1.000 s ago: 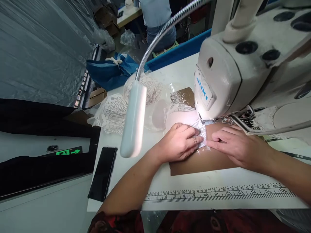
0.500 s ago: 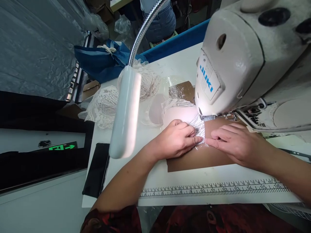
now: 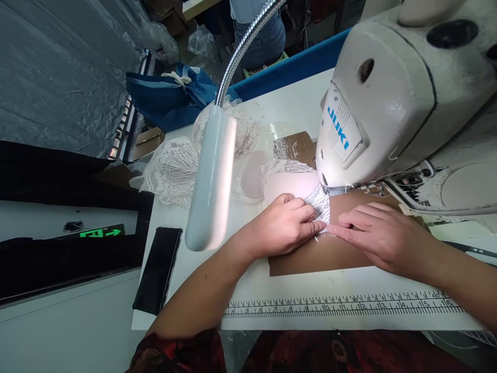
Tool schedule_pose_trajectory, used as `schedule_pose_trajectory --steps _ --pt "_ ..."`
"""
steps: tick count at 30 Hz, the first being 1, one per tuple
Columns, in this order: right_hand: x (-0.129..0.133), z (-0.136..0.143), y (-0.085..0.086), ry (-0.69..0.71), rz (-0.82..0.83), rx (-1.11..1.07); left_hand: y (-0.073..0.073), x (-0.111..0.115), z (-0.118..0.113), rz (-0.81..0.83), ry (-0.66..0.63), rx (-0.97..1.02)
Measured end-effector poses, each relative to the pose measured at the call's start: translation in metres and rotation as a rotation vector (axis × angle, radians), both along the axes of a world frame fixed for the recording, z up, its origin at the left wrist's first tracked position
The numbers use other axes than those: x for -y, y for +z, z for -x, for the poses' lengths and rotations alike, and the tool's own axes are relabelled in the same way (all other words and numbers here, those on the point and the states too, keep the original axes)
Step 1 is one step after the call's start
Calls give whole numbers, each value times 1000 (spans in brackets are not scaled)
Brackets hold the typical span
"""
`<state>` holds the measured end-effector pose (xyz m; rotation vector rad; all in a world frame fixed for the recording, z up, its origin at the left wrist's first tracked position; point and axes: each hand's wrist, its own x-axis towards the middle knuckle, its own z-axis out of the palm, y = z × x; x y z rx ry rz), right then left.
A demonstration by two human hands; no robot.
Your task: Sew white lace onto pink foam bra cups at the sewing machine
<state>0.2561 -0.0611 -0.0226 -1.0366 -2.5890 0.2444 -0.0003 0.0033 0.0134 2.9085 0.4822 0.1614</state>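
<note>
White lace fabric (image 3: pixel 320 205) lies just in front of the needle area of a JUKI sewing machine (image 3: pixel 382 98). My left hand (image 3: pixel 289 225) has its fingers closed on the lace, thumb and index finger near its lower edge. The fingers of my right hand (image 3: pixel 368 228) are curled, and its extended index fingertip touches the lace edge beside my left thumb. A pale pink cup piece (image 3: pixel 291 186) joins the lace behind my left hand. Under both hands lies a brown sheet (image 3: pixel 322 258). The needle itself is hidden.
A lamp (image 3: pixel 212 181) on a bent metal neck hangs over the left of the white table (image 3: pixel 248 282). Lace pieces (image 3: pixel 174 168) are heaped behind it. A black phone (image 3: pixel 158 269) lies at the left edge. A ruler strip (image 3: pixel 341 305) runs along the front. A person (image 3: pixel 260 39) sits beyond.
The view has shifted slightly, so the lamp and machine appear a little further right. Both hands keep nearly the same place at the lace edge.
</note>
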Motion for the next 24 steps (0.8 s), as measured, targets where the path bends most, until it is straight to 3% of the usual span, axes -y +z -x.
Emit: schedule_pose_trajectory --steps 4,9,14,24 --pt "0 5 2 -6 -24 23 1 3 -3 29 40 16" --pt "0 8 3 11 -59 39 -7 6 -12 -35 174 3" --pt "1 8 3 9 -5 27 -13 4 -12 -88 182 -24" --pt "-2 6 0 -48 -18 -17 -8 1 -14 -85 201 -61"
